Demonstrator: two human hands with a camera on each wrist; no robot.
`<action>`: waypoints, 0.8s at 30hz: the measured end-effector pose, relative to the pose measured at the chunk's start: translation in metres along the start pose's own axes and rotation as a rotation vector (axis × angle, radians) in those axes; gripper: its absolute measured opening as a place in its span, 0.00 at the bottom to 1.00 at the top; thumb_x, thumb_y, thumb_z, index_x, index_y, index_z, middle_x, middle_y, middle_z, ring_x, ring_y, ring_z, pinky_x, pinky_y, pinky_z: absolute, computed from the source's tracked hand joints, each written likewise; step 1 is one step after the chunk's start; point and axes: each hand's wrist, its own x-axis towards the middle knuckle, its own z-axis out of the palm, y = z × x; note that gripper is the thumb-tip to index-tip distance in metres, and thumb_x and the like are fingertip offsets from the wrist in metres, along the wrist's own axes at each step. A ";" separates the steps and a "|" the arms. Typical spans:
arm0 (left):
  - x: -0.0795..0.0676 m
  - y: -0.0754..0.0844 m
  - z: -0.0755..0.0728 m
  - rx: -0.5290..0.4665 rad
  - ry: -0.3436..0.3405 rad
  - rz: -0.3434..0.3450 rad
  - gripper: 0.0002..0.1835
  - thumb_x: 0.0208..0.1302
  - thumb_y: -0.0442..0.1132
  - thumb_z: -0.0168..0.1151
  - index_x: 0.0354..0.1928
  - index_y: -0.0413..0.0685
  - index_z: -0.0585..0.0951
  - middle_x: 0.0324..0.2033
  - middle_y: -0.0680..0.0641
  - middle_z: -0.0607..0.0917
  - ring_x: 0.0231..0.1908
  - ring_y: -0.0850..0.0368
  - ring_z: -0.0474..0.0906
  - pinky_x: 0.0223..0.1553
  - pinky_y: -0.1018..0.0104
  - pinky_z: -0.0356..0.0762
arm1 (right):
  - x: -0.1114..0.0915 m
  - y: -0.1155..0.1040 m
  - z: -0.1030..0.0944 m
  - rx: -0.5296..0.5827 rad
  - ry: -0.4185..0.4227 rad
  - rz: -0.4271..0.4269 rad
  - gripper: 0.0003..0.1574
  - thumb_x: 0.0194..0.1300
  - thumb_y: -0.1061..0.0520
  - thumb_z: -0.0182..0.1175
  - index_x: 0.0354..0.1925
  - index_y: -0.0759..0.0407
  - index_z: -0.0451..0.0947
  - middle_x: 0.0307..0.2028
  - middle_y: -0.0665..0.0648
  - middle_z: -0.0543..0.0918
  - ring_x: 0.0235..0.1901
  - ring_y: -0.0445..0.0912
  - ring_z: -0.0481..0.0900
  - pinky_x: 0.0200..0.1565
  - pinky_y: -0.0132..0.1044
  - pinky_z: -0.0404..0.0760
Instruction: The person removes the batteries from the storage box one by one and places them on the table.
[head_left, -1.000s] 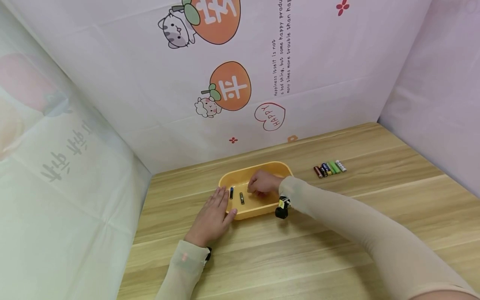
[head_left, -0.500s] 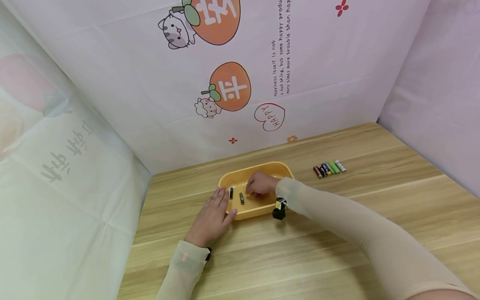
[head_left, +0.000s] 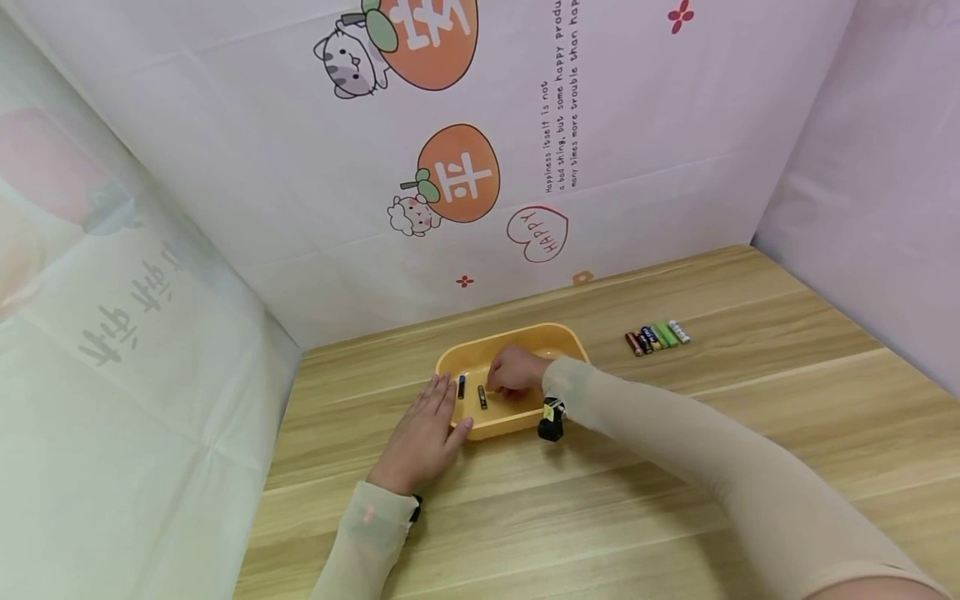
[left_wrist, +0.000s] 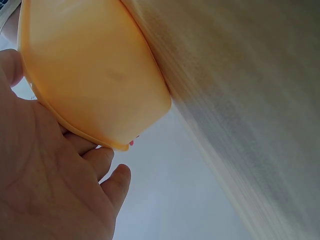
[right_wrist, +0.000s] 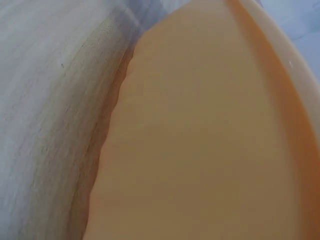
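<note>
A yellow plastic tray (head_left: 504,427) stands on the wooden table. My left hand (head_left: 422,435) rests on its left end, fingers extended over the rim; in the left wrist view the thumb and fingertips touch the edge of the tray (left_wrist: 100,70). Inside lie two small batteries: a dark one with a blue end (head_left: 461,387) by my left fingertips, and a black and gold one (head_left: 482,397) in front of my right hand. My right hand (head_left: 516,369) reaches down into the tray with bent fingers. Its fingertips are hidden, so anything between them does not show.
To the right of the tray, several batteries (head_left: 657,337) in red-brown, black, blue, green and white lie side by side in a row. White printed sheets (head_left: 337,208) rise behind and at both sides of the table (head_left: 600,517). The tray's outer wall (right_wrist: 200,130) fills the right wrist view.
My right hand has slid a little to the left inside the tray, closer to the black and gold battery. My left hand and both visible batteries in the tray have stayed in place.
</note>
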 end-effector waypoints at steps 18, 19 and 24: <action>-0.001 -0.001 0.001 -0.004 0.008 0.016 0.40 0.76 0.62 0.31 0.74 0.36 0.54 0.74 0.40 0.52 0.74 0.48 0.43 0.71 0.55 0.44 | 0.017 -0.011 0.016 -0.212 0.042 0.019 0.16 0.52 0.54 0.74 0.17 0.59 0.79 0.15 0.54 0.79 0.14 0.45 0.74 0.18 0.36 0.75; -0.001 -0.001 0.001 -0.004 0.010 0.018 0.40 0.76 0.62 0.30 0.74 0.36 0.55 0.74 0.40 0.52 0.74 0.48 0.43 0.71 0.55 0.45 | 0.016 -0.011 0.017 -0.217 0.042 0.020 0.16 0.51 0.55 0.74 0.17 0.60 0.79 0.15 0.54 0.79 0.14 0.45 0.75 0.18 0.36 0.75; 0.000 0.000 0.000 -0.009 0.016 0.021 0.40 0.76 0.62 0.31 0.74 0.36 0.55 0.74 0.40 0.52 0.74 0.48 0.43 0.71 0.54 0.45 | 0.015 -0.012 0.015 -0.238 0.041 0.012 0.12 0.51 0.58 0.74 0.19 0.60 0.80 0.17 0.56 0.81 0.16 0.46 0.77 0.19 0.36 0.76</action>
